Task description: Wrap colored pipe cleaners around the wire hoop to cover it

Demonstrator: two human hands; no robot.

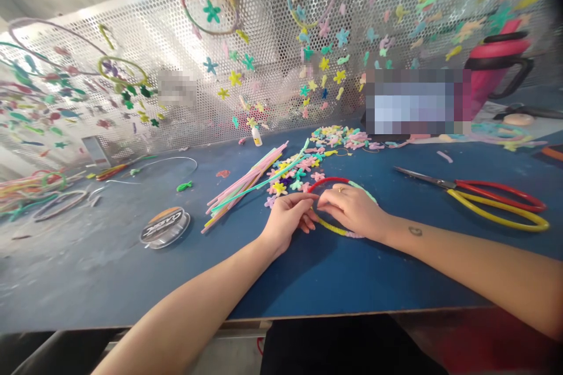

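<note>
A hoop wrapped in coloured fuzzy stems, with red, mint, yellow and lilac stretches, lies tilted low over the blue table. My left hand is closed in a pinch on the hoop's left side. Close by, my right hand reaches over the ring with bent fingers, their tips pressed at that same left part. What exactly sits between the fingertips is hidden. Just behind the hands lie small fuzzy flowers in pink, yellow and teal, beside a bundle of pastel pipe cleaners.
Scissors with red and yellow handles lie to the right. On the left is a spool of clear line. A small white bottle stands by the perforated metal panel, where hoops and flower strings hang. A pink tumbler is at back right.
</note>
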